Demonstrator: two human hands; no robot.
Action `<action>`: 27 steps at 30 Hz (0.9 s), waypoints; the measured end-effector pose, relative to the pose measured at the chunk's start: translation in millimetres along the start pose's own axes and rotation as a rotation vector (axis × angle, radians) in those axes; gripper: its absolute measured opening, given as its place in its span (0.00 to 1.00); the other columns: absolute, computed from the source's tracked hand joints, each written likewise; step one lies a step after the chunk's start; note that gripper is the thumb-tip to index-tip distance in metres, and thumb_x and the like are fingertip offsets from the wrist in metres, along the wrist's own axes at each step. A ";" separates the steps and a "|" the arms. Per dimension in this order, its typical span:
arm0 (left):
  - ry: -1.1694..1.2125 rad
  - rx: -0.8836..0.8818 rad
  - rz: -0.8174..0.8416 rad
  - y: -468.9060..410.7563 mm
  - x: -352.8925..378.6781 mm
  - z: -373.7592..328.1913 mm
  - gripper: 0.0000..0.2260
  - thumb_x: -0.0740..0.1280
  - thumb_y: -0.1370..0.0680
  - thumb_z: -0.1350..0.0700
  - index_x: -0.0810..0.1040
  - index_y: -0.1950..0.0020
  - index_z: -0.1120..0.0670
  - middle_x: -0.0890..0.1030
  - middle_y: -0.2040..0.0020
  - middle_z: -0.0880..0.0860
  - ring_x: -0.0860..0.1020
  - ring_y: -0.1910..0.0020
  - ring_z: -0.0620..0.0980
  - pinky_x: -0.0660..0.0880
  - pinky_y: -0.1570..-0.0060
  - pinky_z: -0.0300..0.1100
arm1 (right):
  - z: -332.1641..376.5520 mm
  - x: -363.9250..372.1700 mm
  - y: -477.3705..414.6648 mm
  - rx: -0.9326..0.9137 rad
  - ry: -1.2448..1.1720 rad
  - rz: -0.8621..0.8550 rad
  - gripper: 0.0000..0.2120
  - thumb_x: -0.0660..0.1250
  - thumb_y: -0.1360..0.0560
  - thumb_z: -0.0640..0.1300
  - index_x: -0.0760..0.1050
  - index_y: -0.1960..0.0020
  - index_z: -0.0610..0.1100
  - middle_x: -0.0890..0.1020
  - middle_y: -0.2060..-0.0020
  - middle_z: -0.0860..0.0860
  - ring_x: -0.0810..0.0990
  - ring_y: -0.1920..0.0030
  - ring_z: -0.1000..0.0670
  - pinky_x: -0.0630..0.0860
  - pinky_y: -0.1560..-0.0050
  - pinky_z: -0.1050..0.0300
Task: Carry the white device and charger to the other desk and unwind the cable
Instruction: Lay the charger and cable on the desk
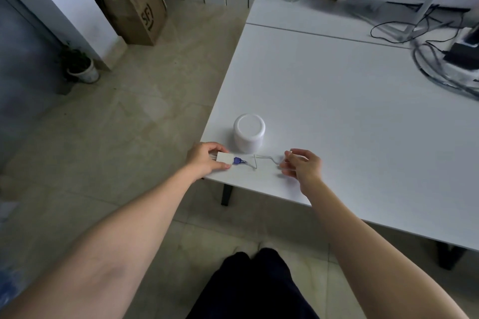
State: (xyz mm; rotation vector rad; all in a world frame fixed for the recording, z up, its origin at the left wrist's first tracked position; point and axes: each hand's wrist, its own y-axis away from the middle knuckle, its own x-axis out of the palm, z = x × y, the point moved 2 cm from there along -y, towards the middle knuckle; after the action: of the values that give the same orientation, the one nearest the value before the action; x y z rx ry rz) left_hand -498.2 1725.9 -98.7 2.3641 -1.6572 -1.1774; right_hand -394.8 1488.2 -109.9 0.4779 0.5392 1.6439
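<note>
The device (249,135), the charger (225,157) and the cable (264,159) are coloured white; the plug (237,160) is blue. The table (350,116) is finished plain white.

Dim, soft daylight — faint shadows beside the white device (249,132), straight lines bowing and blurring further from it.
</note>
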 end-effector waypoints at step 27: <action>0.184 -0.048 0.111 -1.0 -1.5 -19.6 0.28 0.78 0.36 0.55 0.75 0.38 0.53 0.76 0.38 0.50 0.73 0.37 0.47 0.66 0.40 0.38 | 6.1 -1.3 2.6 0.020 0.061 -0.041 0.16 0.69 0.26 0.41 0.73 0.41 0.37 0.78 0.62 0.44 0.77 0.70 0.46 0.79 0.69 0.53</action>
State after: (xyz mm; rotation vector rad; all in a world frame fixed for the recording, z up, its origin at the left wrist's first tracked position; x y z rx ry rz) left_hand -486.3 1720.1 -84.3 2.2430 -1.6553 -0.9396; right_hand -393.1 1487.1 -103.4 0.4301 0.6077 1.6195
